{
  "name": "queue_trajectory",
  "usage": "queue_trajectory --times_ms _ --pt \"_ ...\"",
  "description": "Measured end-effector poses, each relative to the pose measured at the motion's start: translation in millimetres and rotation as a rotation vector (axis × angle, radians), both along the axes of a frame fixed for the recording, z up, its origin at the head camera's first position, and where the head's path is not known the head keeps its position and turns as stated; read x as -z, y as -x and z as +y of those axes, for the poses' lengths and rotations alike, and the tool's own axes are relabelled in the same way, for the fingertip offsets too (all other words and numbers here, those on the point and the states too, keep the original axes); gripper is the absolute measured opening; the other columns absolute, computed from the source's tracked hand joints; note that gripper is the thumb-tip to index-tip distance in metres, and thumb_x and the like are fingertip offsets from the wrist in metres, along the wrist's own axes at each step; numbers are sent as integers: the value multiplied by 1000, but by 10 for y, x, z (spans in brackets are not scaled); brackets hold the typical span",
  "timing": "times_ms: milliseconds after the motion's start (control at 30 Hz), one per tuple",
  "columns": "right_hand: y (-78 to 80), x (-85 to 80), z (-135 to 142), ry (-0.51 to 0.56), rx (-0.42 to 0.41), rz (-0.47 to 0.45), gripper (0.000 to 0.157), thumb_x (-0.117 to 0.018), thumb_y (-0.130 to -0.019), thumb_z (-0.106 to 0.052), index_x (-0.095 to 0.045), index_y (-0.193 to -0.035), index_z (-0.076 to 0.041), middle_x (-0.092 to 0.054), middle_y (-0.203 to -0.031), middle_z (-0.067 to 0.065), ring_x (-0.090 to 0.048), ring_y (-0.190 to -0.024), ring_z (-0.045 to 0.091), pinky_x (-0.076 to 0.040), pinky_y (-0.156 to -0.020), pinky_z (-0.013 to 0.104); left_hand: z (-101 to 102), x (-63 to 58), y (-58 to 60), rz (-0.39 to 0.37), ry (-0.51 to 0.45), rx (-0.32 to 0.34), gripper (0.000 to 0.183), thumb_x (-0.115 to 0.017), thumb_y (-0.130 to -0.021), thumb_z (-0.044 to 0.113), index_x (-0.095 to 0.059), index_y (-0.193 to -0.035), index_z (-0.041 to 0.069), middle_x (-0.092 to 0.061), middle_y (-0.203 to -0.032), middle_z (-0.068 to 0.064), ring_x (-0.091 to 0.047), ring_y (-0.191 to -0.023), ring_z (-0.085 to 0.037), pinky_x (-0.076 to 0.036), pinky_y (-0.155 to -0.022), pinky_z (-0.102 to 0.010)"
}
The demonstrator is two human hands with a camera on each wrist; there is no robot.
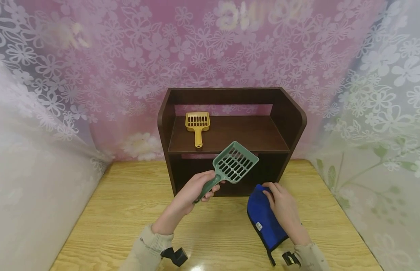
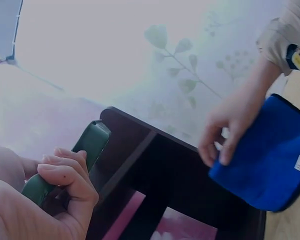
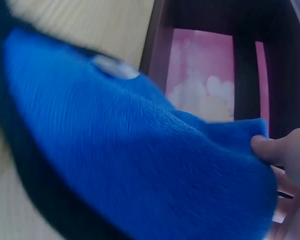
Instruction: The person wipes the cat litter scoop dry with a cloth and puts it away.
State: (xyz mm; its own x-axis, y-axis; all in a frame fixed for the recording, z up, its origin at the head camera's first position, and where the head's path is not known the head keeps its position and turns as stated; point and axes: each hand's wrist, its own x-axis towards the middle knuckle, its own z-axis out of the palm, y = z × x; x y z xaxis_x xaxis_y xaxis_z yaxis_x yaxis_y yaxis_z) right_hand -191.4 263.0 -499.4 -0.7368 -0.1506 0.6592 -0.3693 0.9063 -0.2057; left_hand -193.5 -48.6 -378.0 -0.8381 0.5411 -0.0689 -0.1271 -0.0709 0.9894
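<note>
My left hand (image 1: pixel 193 190) grips the handle of a green slotted litter scoop (image 1: pixel 224 177), its head raised in front of the brown shelf. In the left wrist view, the fingers curl round the green handle (image 2: pixel 37 190). Thumb and fingers of my right hand (image 1: pixel 285 207) pinch the upper end of a blue fleecy cloth piece (image 1: pixel 262 210) with dark edging and a small white label. It hangs at a slant over the table's right side. The right wrist view shows the thumb (image 3: pixel 272 150) pressing on the blue fabric (image 3: pixel 155 155).
A brown two-tier shelf (image 1: pixel 230 131) stands at the back of the wooden table (image 1: pixel 135 222). On its upper board, at the left, lies a yellow litter scoop (image 1: pixel 197 124). Flower-patterned curtains (image 1: pixel 128 67) enclose the back and both sides.
</note>
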Motion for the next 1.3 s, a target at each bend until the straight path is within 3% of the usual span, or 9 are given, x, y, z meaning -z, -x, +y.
queue_trajectory --times_ms 167,400,533,767,933,1133,1300 --pt "-18 146 118 0 53 -42 26 -78 -86 -1 -68 -108 -9 -69 -97 12 -67 -86 33 -56 -66 49 40 -136 74 10 -14 -36 41 -35 -111 26 -56 -129 -4 -48 -79 0 -39 -58 -7 -33 -51 -18" --pt "-52 318 299 24 152 -110 28 -78 -84 1 -68 -110 -3 -70 -103 18 -68 -87 41 -55 -61 54 120 -270 230 32 -58 -144 38 -33 -111 26 -54 -127 -1 -50 -84 -2 -42 -64 -9 -38 -54 -19" --pt "-60 403 393 19 185 -155 28 -77 -86 0 -66 -112 0 -70 -104 21 -68 -85 43 -54 -62 56 183 -326 348 38 -67 -153 36 -32 -111 25 -53 -124 -1 -50 -86 -2 -42 -66 -10 -39 -56 -19" --pt "-76 463 462 20 210 -189 28 -74 -88 -1 -64 -115 1 -69 -99 22 -66 -80 45 -52 -58 57 291 -408 535 14 -80 -180 41 -34 -111 22 -51 -141 0 -58 -102 -7 -52 -75 -10 -46 -63 -19" --pt "-72 468 455 50 222 -182 35 -74 -89 -1 -62 -122 0 -68 -106 24 -65 -88 46 -52 -60 58 355 -458 660 -11 -103 -195 42 -37 -110 20 -51 -143 0 -63 -114 -11 -59 -85 -13 -52 -69 -20" --pt "-83 482 442 113 225 -124 46 -75 -88 -2 -59 -131 -2 -62 -115 27 -59 -100 49 -52 -69 62 422 -495 793 -22 -129 -152 42 -39 -110 15 -48 -146 -6 -58 -135 -27 -64 -92 -16 -58 -80 -24" --pt "-78 461 398 131 183 -58 47 -76 -86 -2 -59 -130 -2 -62 -115 25 -59 -101 48 -51 -74 62 462 -500 894 -53 -125 -148 40 -40 -110 12 -48 -144 -8 -58 -136 -27 -68 -103 -24 -59 -84 -26"
